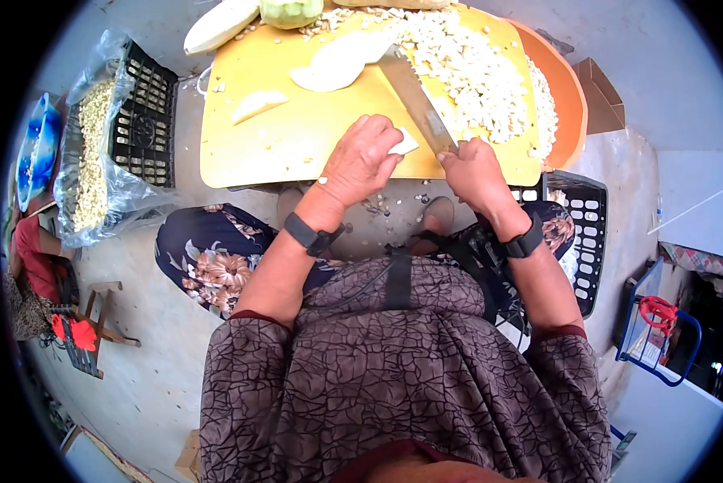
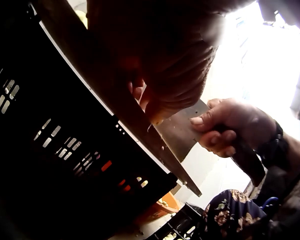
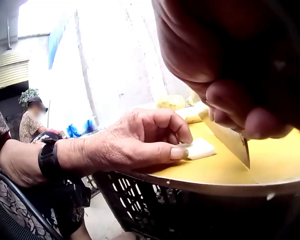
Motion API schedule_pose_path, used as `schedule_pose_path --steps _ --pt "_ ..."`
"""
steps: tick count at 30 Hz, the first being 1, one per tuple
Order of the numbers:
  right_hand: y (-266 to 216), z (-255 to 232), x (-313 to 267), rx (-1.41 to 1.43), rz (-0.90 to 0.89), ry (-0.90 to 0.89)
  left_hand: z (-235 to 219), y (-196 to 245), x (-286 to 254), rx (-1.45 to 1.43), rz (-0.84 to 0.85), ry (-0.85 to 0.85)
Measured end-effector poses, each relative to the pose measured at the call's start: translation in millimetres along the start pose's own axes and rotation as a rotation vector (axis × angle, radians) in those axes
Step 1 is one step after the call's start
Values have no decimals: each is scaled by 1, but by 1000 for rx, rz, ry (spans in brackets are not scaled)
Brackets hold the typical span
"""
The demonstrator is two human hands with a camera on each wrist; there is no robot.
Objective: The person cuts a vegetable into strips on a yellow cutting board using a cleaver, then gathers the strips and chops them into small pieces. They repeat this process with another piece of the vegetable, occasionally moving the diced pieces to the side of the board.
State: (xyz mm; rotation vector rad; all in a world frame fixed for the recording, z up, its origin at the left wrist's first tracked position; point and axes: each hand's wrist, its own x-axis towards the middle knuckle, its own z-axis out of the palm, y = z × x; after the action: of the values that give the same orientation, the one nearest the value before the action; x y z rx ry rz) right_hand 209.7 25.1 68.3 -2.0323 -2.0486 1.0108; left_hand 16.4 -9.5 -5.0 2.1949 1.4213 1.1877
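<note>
My right hand (image 1: 476, 175) grips the handle of a broad kitchen knife (image 1: 414, 95), its blade slanting away to the left over the yellow cutting board (image 1: 249, 161). Between left thumb and fingers, my left hand (image 1: 360, 161) pinches a small white piece of gourd (image 3: 201, 150) against the board near its front edge. The blade stands just beside that piece in the right wrist view. Farther up the board lie a large pale gourd slice (image 1: 337, 66) and a thinner wedge (image 1: 257, 105). Diced gourd (image 1: 482, 88) is heaped on the right.
Whole gourds (image 1: 221, 26) line the board's far edge. An orange basin (image 1: 567, 97) with diced pieces sits under its right side. A black crate (image 1: 146, 121) with a plastic-lined heap of pieces stands left. Another black crate (image 1: 591, 241) is by the right knee.
</note>
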Motion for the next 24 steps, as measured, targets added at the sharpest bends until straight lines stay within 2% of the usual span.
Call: schedule_pose_path --steps 6,12,15,21,24 --pt "-9 -17 -26 -54 -26 -54 -5 -4 -2 47 -4 -45" --pt "-8 -14 -36 -152 -186 -40 -4 -7 -3 49 21 -58" --pt "-9 -15 -27 -189 -138 -126 -2 -8 -3 37 24 -67" --pt "-9 -1 -13 -199 -153 -75 -3 -6 -2 11 15 -67" --pt "-9 3 -3 -143 -62 -70 -4 -9 -1 -17 34 -73"
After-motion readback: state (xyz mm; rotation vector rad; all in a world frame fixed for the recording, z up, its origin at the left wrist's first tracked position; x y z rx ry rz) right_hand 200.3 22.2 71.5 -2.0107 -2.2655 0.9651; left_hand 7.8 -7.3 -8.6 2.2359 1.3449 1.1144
